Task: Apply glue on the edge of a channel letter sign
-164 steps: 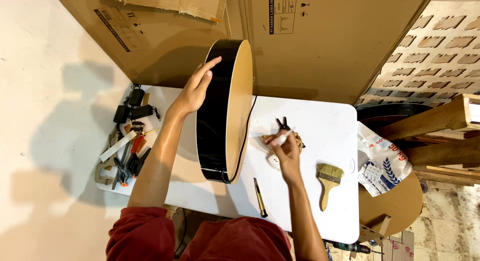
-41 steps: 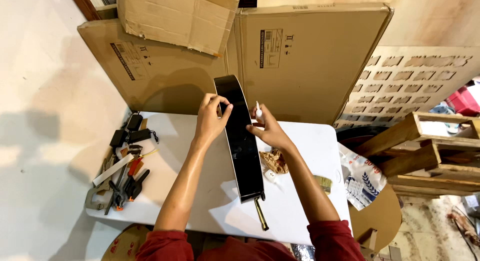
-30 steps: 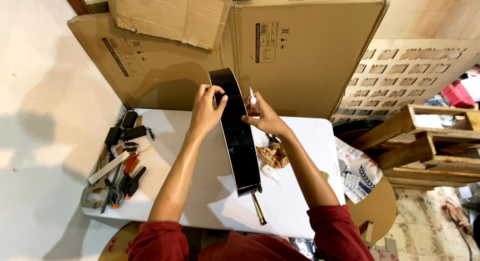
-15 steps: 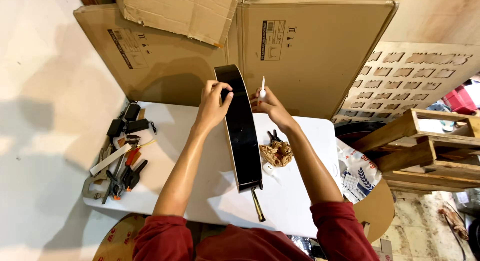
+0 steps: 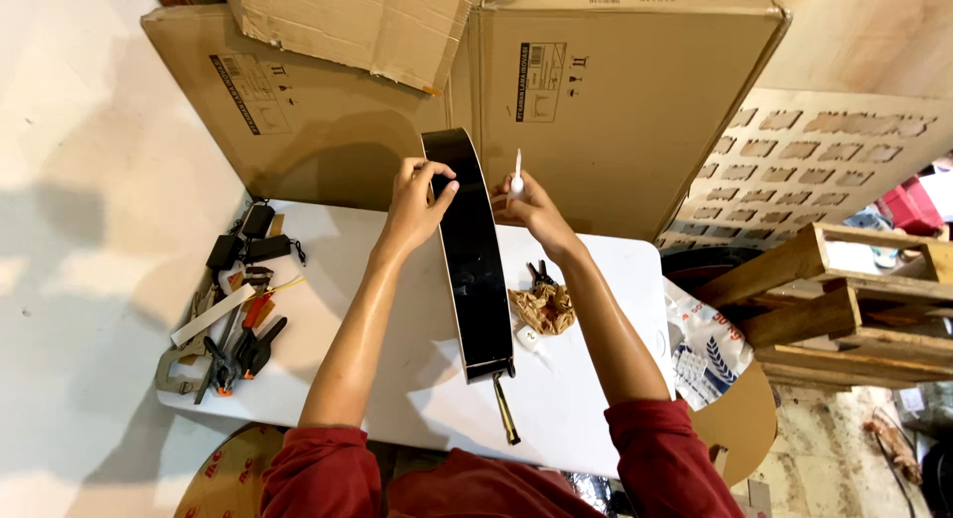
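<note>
A glossy black curved body, like a guitar body seen on edge, stands upright on the white table. My left hand grips its upper rim from the left side. My right hand is on the right side of the rim and holds a small white nozzle bottle pointing up. Both red sleeves show at the bottom of the view.
Clamps, black adapters and hand tools lie at the table's left end. Crumpled brown paper, a small white bottle and a thin tool lie right of the body. Cardboard boxes stand behind; wooden pallets at right.
The black body turned from showing its broad side to edge-on. Both hands moved up to its top rim, and my right hand raised the white bottle higher.
</note>
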